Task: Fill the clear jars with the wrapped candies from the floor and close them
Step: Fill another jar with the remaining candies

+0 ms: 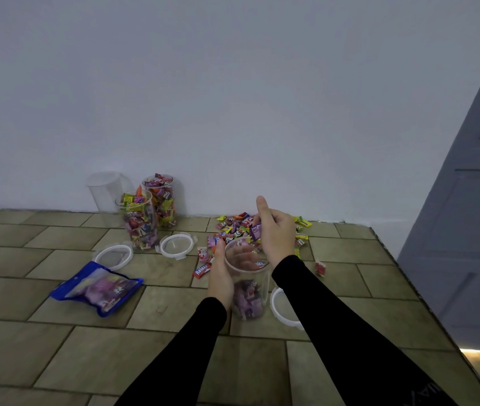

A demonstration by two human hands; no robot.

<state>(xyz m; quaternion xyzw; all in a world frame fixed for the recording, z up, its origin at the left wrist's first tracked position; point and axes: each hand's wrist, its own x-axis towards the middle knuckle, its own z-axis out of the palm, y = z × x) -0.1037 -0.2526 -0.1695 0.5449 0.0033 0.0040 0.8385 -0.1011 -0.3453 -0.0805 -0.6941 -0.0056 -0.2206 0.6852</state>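
Clear jar (249, 284): upright on floor, gripped by left hand (220, 275). Right hand (274, 234), directly above its open mouth, pinches purple candies (255, 231); drop runs straight down.

Long black sleeves (335, 326) to wrists; both hands bare.
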